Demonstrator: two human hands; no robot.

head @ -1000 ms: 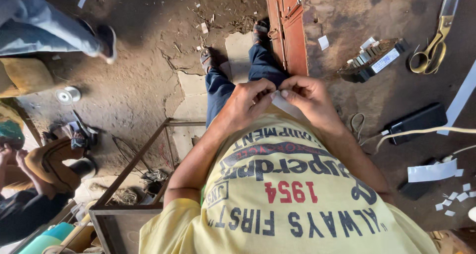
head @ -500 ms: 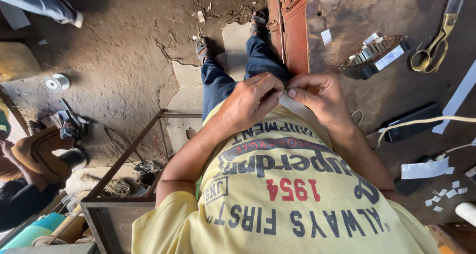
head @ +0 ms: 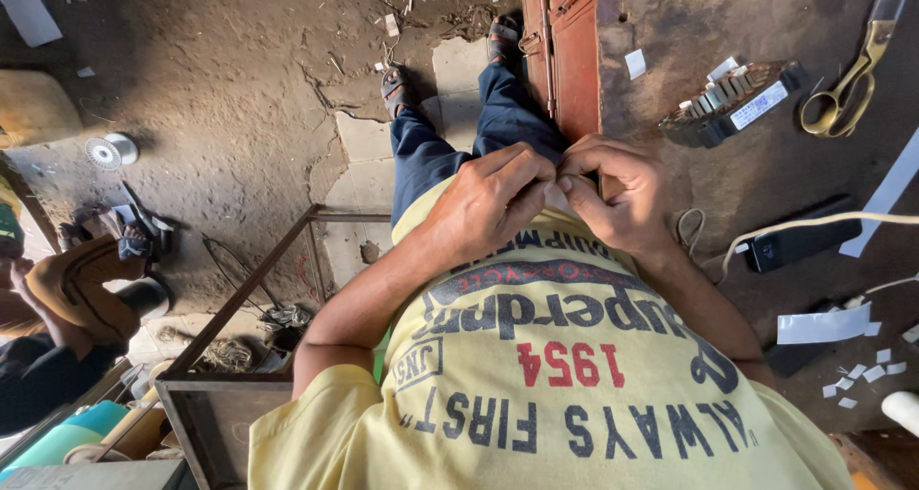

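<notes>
My left hand [head: 483, 203] and my right hand [head: 620, 191] meet in front of my waist, just above my yellow printed shirt [head: 565, 375]. The fingertips of both hands pinch a small white piece of paper [head: 555, 199] between them; most of it is hidden by the fingers. Below the hands are my legs in blue trousers [head: 436, 150] and sandalled feet on the dirt floor.
A dark workbench [head: 766, 174] on the right carries a wound stator core [head: 729, 102], yellow-handled scissors [head: 852, 78], a black device with a cable [head: 793, 241], white paper strips [head: 823, 325] and several small cut pieces. A reddish metal frame [head: 567, 50] edges it. Another person [head: 67, 303] crouches at left near a wire spool [head: 110, 151].
My hands stay together on the paper piece, fingers shifting slightly. Another person's legs at the upper left have walked out of view.
</notes>
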